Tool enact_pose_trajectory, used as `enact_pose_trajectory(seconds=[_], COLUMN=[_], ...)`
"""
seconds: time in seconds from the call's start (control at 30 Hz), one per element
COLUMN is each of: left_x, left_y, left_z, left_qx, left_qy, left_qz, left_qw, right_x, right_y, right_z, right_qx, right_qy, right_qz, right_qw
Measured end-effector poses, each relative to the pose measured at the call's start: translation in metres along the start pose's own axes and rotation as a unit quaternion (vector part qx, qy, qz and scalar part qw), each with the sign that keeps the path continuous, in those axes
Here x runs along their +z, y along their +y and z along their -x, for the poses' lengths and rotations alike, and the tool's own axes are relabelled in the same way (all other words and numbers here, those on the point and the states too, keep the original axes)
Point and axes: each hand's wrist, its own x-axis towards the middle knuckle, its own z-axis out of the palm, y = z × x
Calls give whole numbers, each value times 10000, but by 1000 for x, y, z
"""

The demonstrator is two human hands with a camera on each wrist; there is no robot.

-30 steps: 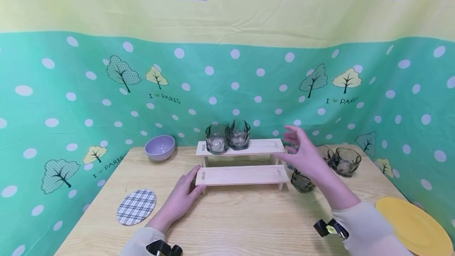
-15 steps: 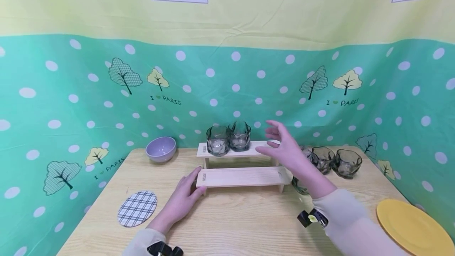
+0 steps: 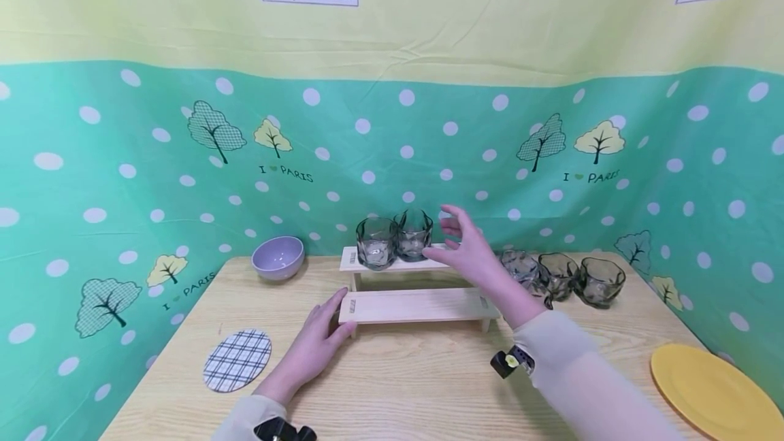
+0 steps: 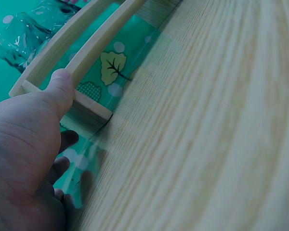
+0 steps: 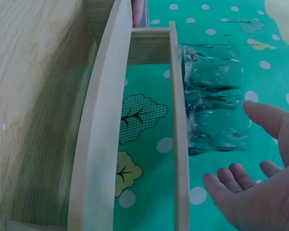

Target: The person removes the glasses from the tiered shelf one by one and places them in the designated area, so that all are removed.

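A two-tier wooden shelf (image 3: 416, 306) stands at the middle of the table. Two smoky, faceted glass tumblers sit side by side at the left of its upper tier, a left tumbler (image 3: 375, 245) and a right tumbler (image 3: 414, 237). My left hand (image 3: 312, 346) holds the lower tier's left end, thumb at the front corner and index finger at the rear corner. My right hand (image 3: 468, 250) is over the upper tier's right part, fingers spread and slightly bent, holding nothing. Its thumb and fingertips are close to the right tumbler, with a gap showing in the right wrist view.
Several more tumblers (image 3: 600, 282) stand right of the shelf, partly hidden by my right forearm. A purple bowl (image 3: 278, 258) is at the back left, a checked round coaster (image 3: 237, 361) at the front left. A yellow plate (image 3: 716, 393) lies at the right edge.
My right hand has moved left, from beside the shelf's right end to near the right tumbler on the upper tier. My left hand stays at the lower tier's left end.
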Motion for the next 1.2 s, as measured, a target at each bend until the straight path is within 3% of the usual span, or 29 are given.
enact_pose_trajectory(seconds=[0.57, 0.9, 1.2], left_x=[0, 0, -1], left_y=[-1, 0, 0], left_z=[1, 0, 1], left_qx=[-35, 42, -104], left_qy=[-29, -38, -69], left_qz=[-26, -46, -96], left_qw=[10000, 10000, 9999], right_x=[23, 30, 34], right_y=[22, 25, 26], right_z=[-24, -31, -33], right_qx=[-15, -211, -235], right_qy=[-123, -94, -125], right_qz=[-285, -167, -18], right_qw=[9995, 9996, 9996])
